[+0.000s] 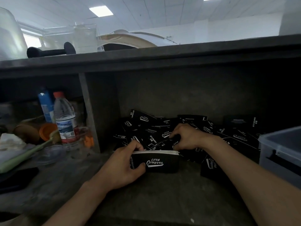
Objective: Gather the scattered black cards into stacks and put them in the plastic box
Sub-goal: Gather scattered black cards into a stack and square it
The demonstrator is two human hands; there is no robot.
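**One Stack in Hand, Most Cards Still Loose**

The left hand (123,167) gripped a thin stack of black printed cards (156,162) on edge at the centre of the dark grey bench (146,203). At one o'clock from it, the right hand (187,137) curled its fingers into the heap of loose black cards (234,136), apparently pinching one. The translucent grey plastic box (276,159) sat at three o'clock, its contents hidden. Most gathering seemingly remained.

L hand (120,168) & R hand (187,137) bare; forearms (244,170) unsleeved.
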